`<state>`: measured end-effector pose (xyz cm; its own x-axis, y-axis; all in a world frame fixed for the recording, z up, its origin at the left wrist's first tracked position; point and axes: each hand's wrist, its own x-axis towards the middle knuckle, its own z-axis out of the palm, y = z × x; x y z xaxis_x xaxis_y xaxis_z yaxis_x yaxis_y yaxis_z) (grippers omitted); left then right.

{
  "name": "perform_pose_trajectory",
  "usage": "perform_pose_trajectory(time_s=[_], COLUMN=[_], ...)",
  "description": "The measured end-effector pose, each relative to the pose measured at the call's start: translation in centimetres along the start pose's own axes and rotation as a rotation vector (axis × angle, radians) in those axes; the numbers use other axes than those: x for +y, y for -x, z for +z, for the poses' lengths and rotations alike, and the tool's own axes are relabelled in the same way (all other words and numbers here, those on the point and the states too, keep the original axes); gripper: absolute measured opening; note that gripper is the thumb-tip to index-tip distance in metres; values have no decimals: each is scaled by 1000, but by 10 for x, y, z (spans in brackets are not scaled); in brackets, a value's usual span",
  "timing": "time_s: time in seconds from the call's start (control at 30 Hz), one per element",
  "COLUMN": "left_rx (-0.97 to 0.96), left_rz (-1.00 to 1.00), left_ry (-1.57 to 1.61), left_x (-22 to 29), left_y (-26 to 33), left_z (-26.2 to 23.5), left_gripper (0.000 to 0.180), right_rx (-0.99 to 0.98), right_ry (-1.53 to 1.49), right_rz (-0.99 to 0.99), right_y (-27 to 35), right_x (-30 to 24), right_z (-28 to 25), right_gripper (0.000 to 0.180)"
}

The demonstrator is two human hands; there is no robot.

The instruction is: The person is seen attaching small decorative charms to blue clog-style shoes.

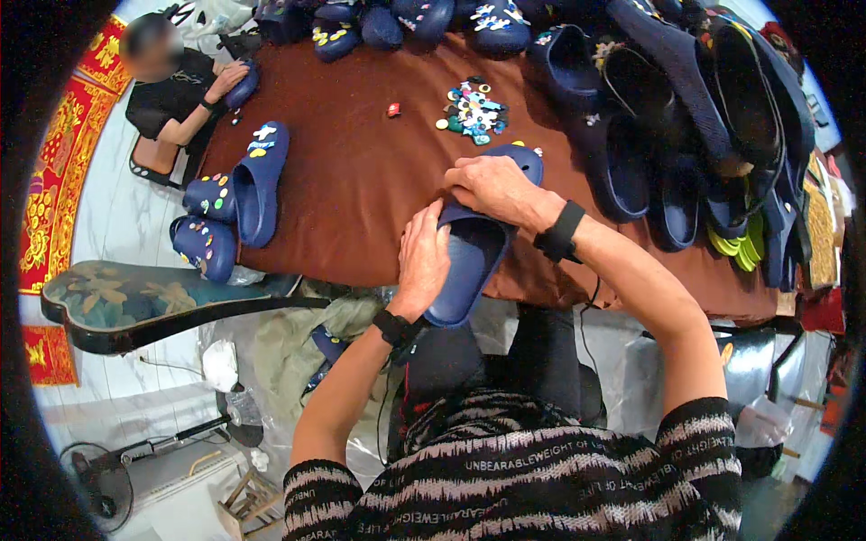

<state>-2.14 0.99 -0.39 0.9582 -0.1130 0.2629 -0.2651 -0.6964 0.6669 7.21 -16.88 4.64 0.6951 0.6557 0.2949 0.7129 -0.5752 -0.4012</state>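
Blue is filling the middle of the head view: a clog (pixel 467 257) is lying at the near edge of a brown cloth (pixel 352 171), its heel pointing toward the person and its toe pointing away. The left hand (pixel 422 261) is grasping its left side along the rim. The right hand (pixel 494 187) is bending its fingers over the upper; whether they are pinching anything, I cannot tell. Small charms (pixel 476 110) are lying in a heap beyond the toe. At the far left, a co-worker's hand (pixel 229 81) is touching another shoe (pixel 243 88). Judging by its look, the clog is likely behaving as light, springy foam, hardly fragile, perhaps slightly slick; its side rim is offering the surest hold.
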Motion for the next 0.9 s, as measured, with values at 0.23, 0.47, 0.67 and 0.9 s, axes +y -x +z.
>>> perform_pose_trajectory(time_s=[0.23, 0.47, 0.67, 0.9], left_rx=[-26, -29, -36, -39], left_rz=[-20, -3, -10, -3], left_ry=[10, -6, -12, -69], left_x=[1, 3, 3, 0], left_y=[-2, -2, -1, -4], left_z=[-1, -1, -1, -1], left_gripper=[41, 41, 41, 40], right_rx=[-57, 52, 77, 39], right_ry=[-15, -80, -81, -2], right_rz=[94, 78, 85, 139], right_y=[-1, 4, 5, 4], right_x=[2, 6, 3, -8], right_z=[1, 6, 4, -2], right_gripper=[27, 24, 22, 19])
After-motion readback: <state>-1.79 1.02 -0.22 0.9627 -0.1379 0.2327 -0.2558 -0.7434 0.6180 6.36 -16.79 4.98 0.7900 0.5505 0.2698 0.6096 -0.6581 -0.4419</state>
